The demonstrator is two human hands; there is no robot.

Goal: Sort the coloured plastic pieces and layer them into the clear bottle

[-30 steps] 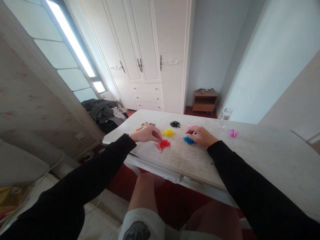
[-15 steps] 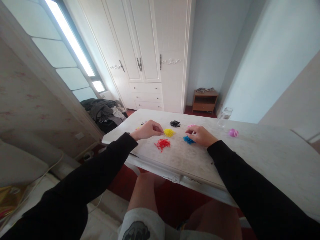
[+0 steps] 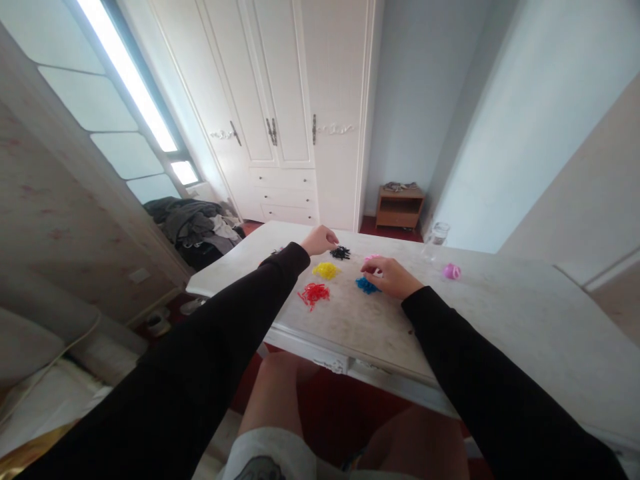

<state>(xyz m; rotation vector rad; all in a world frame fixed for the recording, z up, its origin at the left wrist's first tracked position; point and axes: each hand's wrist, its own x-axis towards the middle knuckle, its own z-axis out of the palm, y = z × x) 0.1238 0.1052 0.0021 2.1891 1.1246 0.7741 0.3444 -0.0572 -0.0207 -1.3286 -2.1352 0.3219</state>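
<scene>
My left hand [image 3: 321,239] reaches over the back of the table, its fingers pinched at the left edge of a pile of thin black strips [image 3: 341,253]. Whatever lies between those fingertips is too small to make out. Over a pile of blue strips [image 3: 367,286], my right hand [image 3: 395,277] is held with thumb and fingertips together; I cannot make out what they hold. A pink pile [image 3: 372,257] shows partly behind that hand. Nearer the left arm lie a yellow pile [image 3: 327,270] and a red pile [image 3: 315,295] of similar strips.
On the pale marbled table [image 3: 500,320], a clear glass jar [image 3: 439,235] and a pink-purple round object [image 3: 451,271] stand to the right. Some small items are partly hidden behind my left sleeve. A white wardrobe [image 3: 285,87] and a small wooden cabinet [image 3: 400,208] stand beyond.
My left hand has moved away from beside the yellow pile, back to the black pile. The right hand stays at the blue pile. The view has shifted slightly.
</scene>
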